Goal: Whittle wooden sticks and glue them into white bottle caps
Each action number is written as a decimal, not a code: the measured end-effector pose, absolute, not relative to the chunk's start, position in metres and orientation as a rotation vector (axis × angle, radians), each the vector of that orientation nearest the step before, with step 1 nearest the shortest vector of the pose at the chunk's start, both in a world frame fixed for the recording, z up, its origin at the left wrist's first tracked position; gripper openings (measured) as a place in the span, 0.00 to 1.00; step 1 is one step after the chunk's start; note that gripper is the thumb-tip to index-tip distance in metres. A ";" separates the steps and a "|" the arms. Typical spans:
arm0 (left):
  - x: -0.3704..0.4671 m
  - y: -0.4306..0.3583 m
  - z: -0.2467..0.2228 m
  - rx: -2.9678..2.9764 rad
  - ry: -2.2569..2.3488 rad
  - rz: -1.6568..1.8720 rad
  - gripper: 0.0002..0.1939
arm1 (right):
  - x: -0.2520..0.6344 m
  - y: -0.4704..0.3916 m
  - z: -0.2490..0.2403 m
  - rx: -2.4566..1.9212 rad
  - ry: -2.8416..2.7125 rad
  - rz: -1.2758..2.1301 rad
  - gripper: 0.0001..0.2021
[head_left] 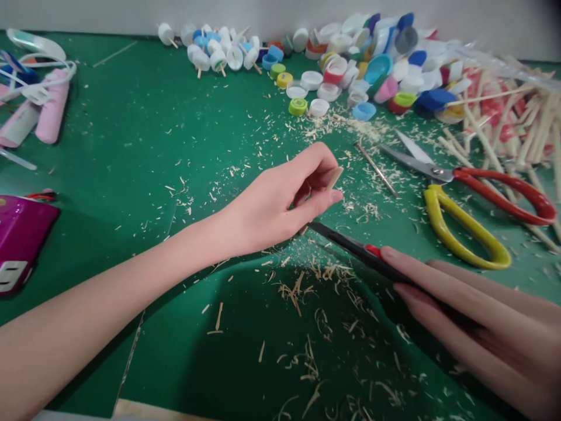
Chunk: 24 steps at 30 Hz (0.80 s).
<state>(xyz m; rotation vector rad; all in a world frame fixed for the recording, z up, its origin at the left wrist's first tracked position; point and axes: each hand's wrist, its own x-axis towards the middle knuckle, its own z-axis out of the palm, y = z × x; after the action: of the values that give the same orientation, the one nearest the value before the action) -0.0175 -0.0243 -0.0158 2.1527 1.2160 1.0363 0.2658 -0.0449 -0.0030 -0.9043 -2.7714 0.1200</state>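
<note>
My left hand [284, 196] is closed around a pale wooden stick [335, 178], whose end sticks up between thumb and fingers. The rest of the stick is mostly hidden by the hand. My right hand [477, 316] grips a black utility knife [350, 248] with a red slider. The knife's tip reaches just under the left hand, beside a short bit of wood; whether it touches the stick I cannot tell. Curled wood shavings [298, 292] lie below both hands. Scissors [438, 173] with one red and one yellow handle lie open to the right.
Bottle caps [331, 90] are heaped at the back, with small white caps on sticks [219, 58] to their left. A thin metal rod [377, 169] lies near the scissors. Wooden sticks [532, 126] pile up at right. A magenta device [26, 237] and pink items [53, 108] sit at left.
</note>
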 end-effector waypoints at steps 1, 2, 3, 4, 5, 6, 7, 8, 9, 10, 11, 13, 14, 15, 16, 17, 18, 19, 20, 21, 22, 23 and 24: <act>-0.018 -0.024 -0.015 2.154 1.218 1.032 0.06 | 0.266 -0.044 -0.004 -0.925 -2.775 0.092 0.28; -0.018 -0.025 -0.015 2.153 1.217 1.029 0.06 | 0.267 -0.044 -0.004 -0.943 -2.774 0.070 0.28; -0.018 -0.025 -0.015 2.150 1.211 1.027 0.06 | 0.266 -0.043 -0.004 -0.951 -2.776 0.060 0.28; -0.018 -0.025 -0.014 2.144 1.207 1.026 0.07 | 0.266 -0.042 -0.003 -0.949 -2.776 0.050 0.28; -0.018 -0.025 -0.014 2.137 1.202 1.025 0.07 | 0.265 -0.041 -0.003 -0.944 -2.778 0.040 0.29; -0.018 -0.025 -0.014 2.129 1.202 1.024 0.07 | 0.264 -0.040 -0.002 -0.929 -2.777 0.022 0.29; -0.018 -0.026 -0.014 2.124 1.202 1.019 0.07 | 0.264 -0.040 -0.001 -0.917 -2.782 0.005 0.29; -0.018 -0.026 -0.013 2.123 1.202 1.018 0.06 | 0.263 -0.039 -0.001 -0.903 -2.788 -0.014 0.29; -0.017 -0.026 -0.013 2.125 1.200 1.016 0.06 | 0.263 -0.038 0.000 -0.893 -2.799 -0.029 0.30; -0.017 -0.026 -0.013 2.127 1.195 1.016 0.06 | 0.262 -0.037 0.000 -0.886 -2.803 -0.041 0.30; -0.017 -0.026 -0.013 2.128 1.190 1.016 0.06 | 0.262 -0.037 0.000 -0.878 -2.803 -0.042 0.30; -0.017 -0.026 -0.013 2.122 1.182 1.015 0.05 | 0.261 -0.037 0.001 -0.889 -2.804 -0.023 0.30; -0.017 -0.025 -0.013 2.116 1.177 1.016 0.05 | 0.261 -0.037 0.002 -0.901 -2.804 -0.009 0.31; -0.017 -0.025 -0.014 2.111 1.172 1.017 0.05 | 0.260 -0.037 0.003 -0.914 -2.807 0.007 0.31; -0.017 -0.025 -0.014 2.108 1.165 1.020 0.05 | 0.260 -0.037 0.004 -0.920 -2.812 0.020 0.31; -0.017 -0.025 -0.014 2.106 1.161 1.023 0.05 | 0.260 -0.036 0.005 -0.921 -2.818 0.033 0.31; -0.017 -0.024 -0.015 2.107 1.155 1.026 0.05 | 0.259 -0.036 0.007 -0.919 -2.825 0.048 0.31; -0.017 -0.024 -0.015 2.108 1.154 1.030 0.05 | 0.259 -0.036 0.008 -0.913 -2.833 0.064 0.31; -0.017 -0.024 -0.015 2.112 1.152 1.033 0.05 | 0.259 -0.035 0.009 -0.911 -2.847 0.082 0.31; -0.017 -0.024 -0.015 2.116 1.152 1.033 0.05 | 0.259 -0.035 0.010 -0.912 -2.860 0.099 0.30; -0.017 -0.023 -0.015 2.119 1.152 1.036 0.05 | 0.260 -0.034 0.010 -0.914 -2.870 0.115 0.30; -0.017 -0.023 -0.015 2.121 1.151 1.039 0.05 | 0.260 -0.034 0.010 -0.914 -2.879 0.129 0.30; -0.017 -0.023 -0.015 2.121 1.148 1.041 0.05 | 0.260 -0.034 0.011 -0.910 -2.884 0.139 0.29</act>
<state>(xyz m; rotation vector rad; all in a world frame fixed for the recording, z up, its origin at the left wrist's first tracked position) -0.0166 -0.0233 -0.0146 2.1206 1.1479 1.0410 0.2598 -0.0341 0.0106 -0.9102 -2.8840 0.1392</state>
